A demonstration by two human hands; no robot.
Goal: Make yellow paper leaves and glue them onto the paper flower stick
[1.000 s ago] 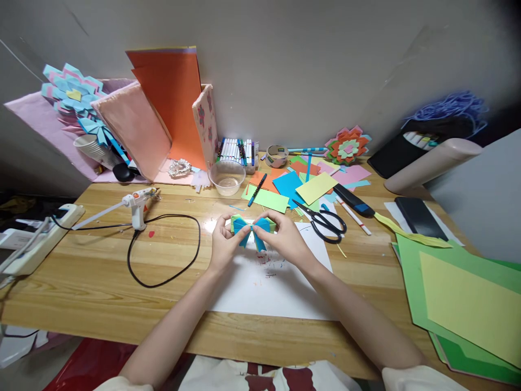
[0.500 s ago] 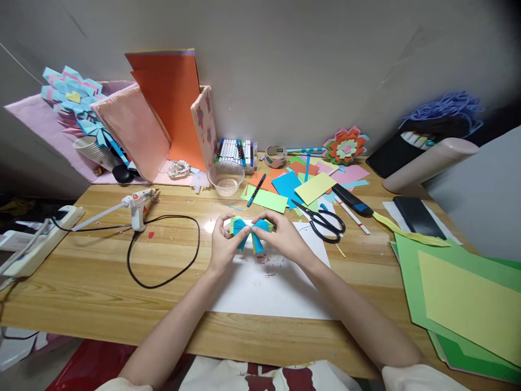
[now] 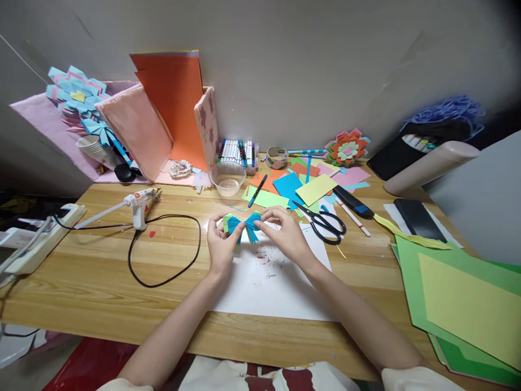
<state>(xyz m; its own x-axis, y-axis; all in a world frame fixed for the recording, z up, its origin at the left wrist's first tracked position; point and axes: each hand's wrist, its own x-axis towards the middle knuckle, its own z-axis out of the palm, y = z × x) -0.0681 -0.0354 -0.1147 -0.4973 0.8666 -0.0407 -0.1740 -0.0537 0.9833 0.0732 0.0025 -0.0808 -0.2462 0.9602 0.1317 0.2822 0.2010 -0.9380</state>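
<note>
A folded blue and green paper bow [image 3: 249, 228] is held up between my two hands, above a white sheet [image 3: 280, 290] marked with small coloured strokes. My left hand [image 3: 223, 244] pinches the bow's left side, its thumb lying near the centre fold. On the other side, my right hand [image 3: 284, 233] grips the right loop between thumb and fingers. Two blue tails hang below the middle of the bow. Black scissors [image 3: 325, 224] lie right of my right hand, and a dark pen [image 3: 258, 190] rests on green paper behind the bow.
At the left are a glue gun [image 3: 139, 209] and its looped black cable. Behind my hands stand a clear bowl [image 3: 228, 180], markers [image 3: 236, 152] and tape [image 3: 277, 157]. Coloured paper pieces [image 3: 288, 187] lie at the back, with green sheets [image 3: 415, 288] at the right edge.
The bow has shifted slightly left and up and is turned a little, its tails now less extended toward me. My left hand has moved slightly left with it, and both hands still hold it.
</note>
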